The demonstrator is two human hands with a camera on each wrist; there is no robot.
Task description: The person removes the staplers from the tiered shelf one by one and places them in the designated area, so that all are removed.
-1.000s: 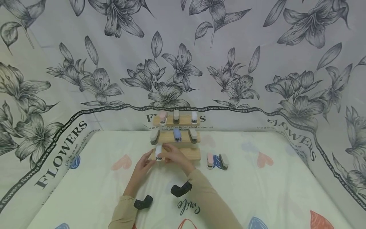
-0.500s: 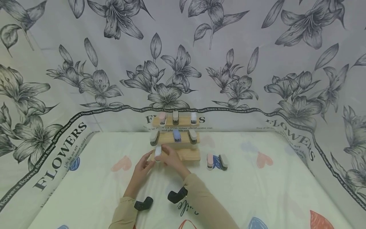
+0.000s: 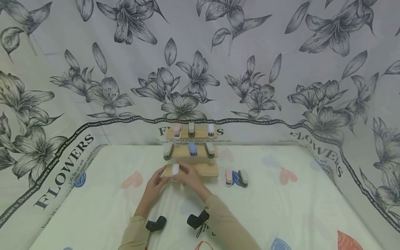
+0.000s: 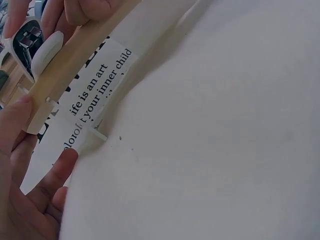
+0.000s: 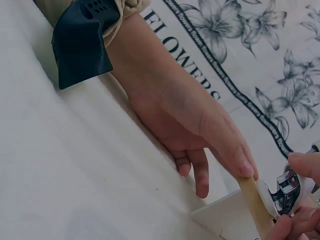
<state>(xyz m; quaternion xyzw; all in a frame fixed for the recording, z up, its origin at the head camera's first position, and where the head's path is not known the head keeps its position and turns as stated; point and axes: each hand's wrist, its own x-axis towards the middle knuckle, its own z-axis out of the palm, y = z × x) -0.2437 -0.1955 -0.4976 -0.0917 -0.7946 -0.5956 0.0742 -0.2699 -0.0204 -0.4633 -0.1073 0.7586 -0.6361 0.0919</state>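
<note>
In the head view, a small white stapler (image 3: 175, 169) is at the left part of the lowest wooden step (image 3: 204, 169) of a three-tier stand. My right hand (image 3: 192, 177) holds it from the right side, fingers behind and thumb in front. The left wrist view shows the stapler's metal inside (image 4: 29, 40) facing that camera. My left hand (image 3: 155, 183) grips the left end of the same step, its thumb (image 4: 16, 117) against the wood and the other fingers lower down. Part of the stapler is hidden by the right fingers.
Above, the middle step bears a blue stapler (image 3: 192, 149) between two grey ones; the top step bears a pink stapler (image 3: 177, 130), a grey-beige one and a white one. A pink stapler (image 3: 228, 177) and a grey stapler (image 3: 243, 177) stand on the tablecloth (image 3: 281, 205) to the right.
The white stapler has shifted slightly right and toward the front of the lowest step, with my right hand moving along. My left hand has stayed at the step's end.
</note>
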